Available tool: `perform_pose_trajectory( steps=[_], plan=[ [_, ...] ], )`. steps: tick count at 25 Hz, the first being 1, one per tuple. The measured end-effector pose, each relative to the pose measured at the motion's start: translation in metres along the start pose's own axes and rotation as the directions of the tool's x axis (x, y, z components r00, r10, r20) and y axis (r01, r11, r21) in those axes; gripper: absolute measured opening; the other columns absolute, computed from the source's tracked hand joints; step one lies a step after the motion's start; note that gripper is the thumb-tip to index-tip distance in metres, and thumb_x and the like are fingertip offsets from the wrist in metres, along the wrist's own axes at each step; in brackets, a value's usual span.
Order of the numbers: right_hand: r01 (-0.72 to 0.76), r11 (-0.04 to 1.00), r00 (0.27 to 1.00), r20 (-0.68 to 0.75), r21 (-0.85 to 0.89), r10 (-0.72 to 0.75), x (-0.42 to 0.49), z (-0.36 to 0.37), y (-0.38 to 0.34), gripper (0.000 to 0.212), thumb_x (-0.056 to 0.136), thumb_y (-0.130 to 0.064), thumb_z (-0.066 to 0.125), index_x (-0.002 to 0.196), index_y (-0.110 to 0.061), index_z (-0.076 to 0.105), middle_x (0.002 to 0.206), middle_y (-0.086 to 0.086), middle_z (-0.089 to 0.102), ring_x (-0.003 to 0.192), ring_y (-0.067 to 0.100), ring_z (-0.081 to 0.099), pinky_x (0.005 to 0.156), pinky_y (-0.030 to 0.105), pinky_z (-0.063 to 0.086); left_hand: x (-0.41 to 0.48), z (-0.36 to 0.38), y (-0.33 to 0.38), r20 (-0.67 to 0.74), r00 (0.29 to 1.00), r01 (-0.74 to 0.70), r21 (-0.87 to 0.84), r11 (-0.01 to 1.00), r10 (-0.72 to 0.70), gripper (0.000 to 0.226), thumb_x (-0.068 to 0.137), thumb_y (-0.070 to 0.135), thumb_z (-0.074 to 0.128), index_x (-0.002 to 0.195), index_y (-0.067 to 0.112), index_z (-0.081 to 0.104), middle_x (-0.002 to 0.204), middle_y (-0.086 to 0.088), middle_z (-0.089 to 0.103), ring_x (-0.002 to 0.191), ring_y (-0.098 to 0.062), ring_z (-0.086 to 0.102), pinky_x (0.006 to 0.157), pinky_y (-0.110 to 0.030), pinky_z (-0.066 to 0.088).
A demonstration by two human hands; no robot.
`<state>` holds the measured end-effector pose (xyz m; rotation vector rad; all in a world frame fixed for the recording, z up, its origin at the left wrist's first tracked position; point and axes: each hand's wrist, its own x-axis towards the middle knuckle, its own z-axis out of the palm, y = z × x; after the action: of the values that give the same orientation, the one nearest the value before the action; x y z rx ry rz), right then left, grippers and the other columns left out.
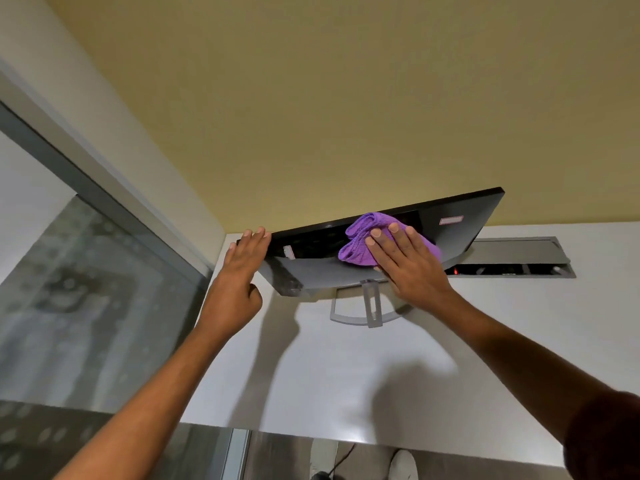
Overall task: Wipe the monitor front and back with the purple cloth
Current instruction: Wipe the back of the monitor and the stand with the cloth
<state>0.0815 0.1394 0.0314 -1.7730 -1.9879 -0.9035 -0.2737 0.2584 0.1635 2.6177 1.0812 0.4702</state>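
Note:
A dark monitor (pixel 460 233) stands on a silver stand (pixel 370 306) on the white desk (pixel 346 375), its back side turned toward me. The bunched purple cloth (pixel 360 240) lies against the monitor's back, near the middle. My right hand (pixel 408 261) presses flat on the cloth, fingers spread over it. My left hand (pixel 242 271) holds the monitor's left edge, fingertips over the top corner and thumb below. The screen side is hidden.
A yellow wall (pixel 346 98) rises right behind the monitor. A grey cable hatch (pixel 519 258) is open in the desk at the right. Frosted glass partition (pixel 86 289) borders the desk on the left. The desk's near edge (pixel 381 441) shows floor and shoes below.

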Motion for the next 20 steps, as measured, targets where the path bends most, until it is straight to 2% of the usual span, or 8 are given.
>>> perform_pose_trajectory(
  steps=[3, 6, 8, 12, 16, 20],
  plan=[
    [0.277, 0.961, 0.96, 0.043, -0.007, -0.277, 0.028, -0.024, 0.027, 0.073, 0.103, -0.007, 0.054, 0.17, -0.013, 0.028, 0.178, 0.005, 0.023, 0.164, 0.03, 0.022, 0.132, 0.052, 0.026, 0.002, -0.001, 0.001, -0.01, 1.0, 0.013, -0.066, 0.998, -0.014, 0.111, 0.066, -0.024, 0.039, 0.167, 0.021, 0.028, 0.175, 0.007, 0.022, 0.164, -0.01, 0.007, 0.134, -0.044, 0.011],
    [0.482, 0.876, 0.871, 0.098, 0.011, -0.481, 0.066, -0.036, 0.027, 0.068, 0.108, -0.005, 0.04, 0.172, -0.013, 0.018, 0.18, 0.002, 0.015, 0.165, 0.026, 0.019, 0.131, 0.048, 0.029, 0.004, 0.0, 0.002, -0.019, 1.0, 0.019, -0.106, 0.994, -0.021, 0.109, 0.065, -0.022, 0.038, 0.166, 0.018, 0.032, 0.174, 0.003, 0.026, 0.164, -0.013, 0.009, 0.135, -0.043, 0.01],
    [0.586, 0.81, 0.803, 0.117, 0.028, -0.585, 0.087, -0.033, 0.015, 0.07, 0.108, -0.003, 0.039, 0.173, -0.013, 0.013, 0.181, 0.003, 0.01, 0.166, 0.026, 0.014, 0.132, 0.047, 0.025, 0.004, 0.001, 0.001, -0.03, 1.0, 0.005, -0.118, 0.993, -0.009, 0.109, 0.062, -0.021, 0.038, 0.165, 0.017, 0.034, 0.173, 0.0, 0.029, 0.164, -0.017, 0.012, 0.135, -0.043, 0.009],
    [0.696, 0.717, 0.709, 0.119, 0.038, -0.695, 0.091, -0.009, -0.016, 0.076, 0.107, -0.006, 0.046, 0.173, -0.015, 0.01, 0.181, 0.005, 0.005, 0.167, 0.025, 0.011, 0.133, 0.045, 0.025, 0.001, 0.003, 0.003, -0.05, 0.999, 0.009, -0.117, 0.993, -0.015, 0.107, 0.063, -0.019, 0.037, 0.164, 0.015, 0.035, 0.172, -0.001, 0.031, 0.164, -0.018, 0.014, 0.135, -0.038, 0.008],
    [0.803, 0.596, 0.58, 0.224, 0.004, -0.783, 0.069, 0.013, -0.024, 0.076, 0.106, -0.007, 0.042, 0.172, -0.008, 0.003, 0.181, 0.009, -0.006, 0.167, 0.025, 0.003, 0.135, 0.044, 0.008, -0.003, 0.005, 0.005, -0.063, 0.998, 0.012, -0.127, 0.992, -0.021, 0.107, 0.065, -0.021, 0.038, 0.165, 0.016, 0.034, 0.173, 0.001, 0.029, 0.164, -0.016, 0.012, 0.135, -0.035, 0.007],
    [0.857, 0.514, 0.498, 0.307, -0.033, -0.811, 0.044, 0.015, -0.007, 0.082, 0.103, -0.003, 0.043, 0.17, -0.003, -0.004, 0.179, 0.014, -0.013, 0.166, 0.026, -0.006, 0.133, 0.045, -0.002, -0.007, 0.007, 0.003, -0.081, 0.997, 0.004, -0.156, 0.988, -0.017, 0.105, 0.066, -0.021, 0.037, 0.164, 0.016, 0.035, 0.173, 0.001, 0.03, 0.164, -0.015, 0.012, 0.135, -0.037, 0.008]
  ],
)
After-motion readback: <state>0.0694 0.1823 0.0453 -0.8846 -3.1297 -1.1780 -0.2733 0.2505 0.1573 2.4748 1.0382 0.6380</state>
